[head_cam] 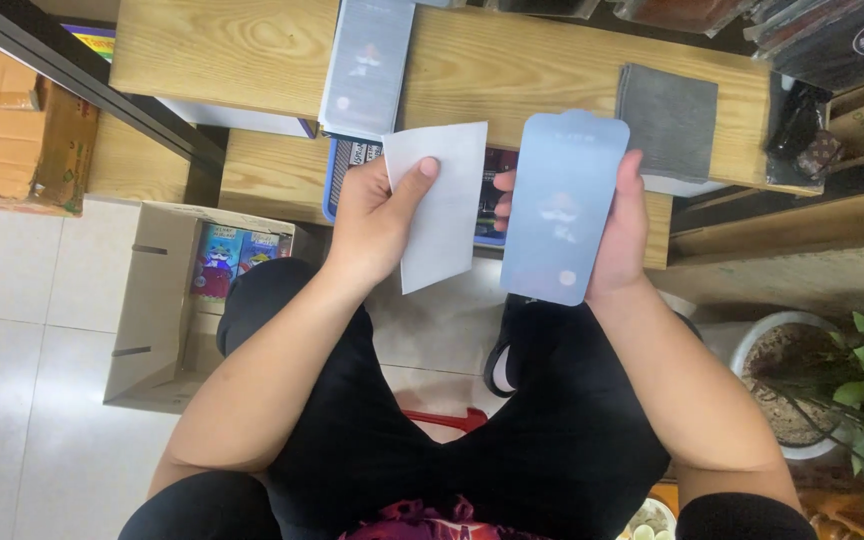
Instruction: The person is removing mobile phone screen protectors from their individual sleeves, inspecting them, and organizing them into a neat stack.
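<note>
Carton: open cardboard box (pixel 157 300) on the tiled floor at far left, colourful packs inside.
Left hand: left hand (pixel 377 215) pinches a white paper sleeve (pixel 442 205), thumb on its face, fingers closed behind; it looks light and limp, best held by an edge.
Right hand: right hand (pixel 620 225) grips a pale blue screen protector (pixel 562 205) by its long edge; thin, stiff, likely brittle and slick.
Bench: wooden shelf (pixel 232 45) ahead carries another protector (pixel 367 65) and grey cloth (pixel 667 120).
Right: potted plant (pixel 852 385), well apart.
</note>
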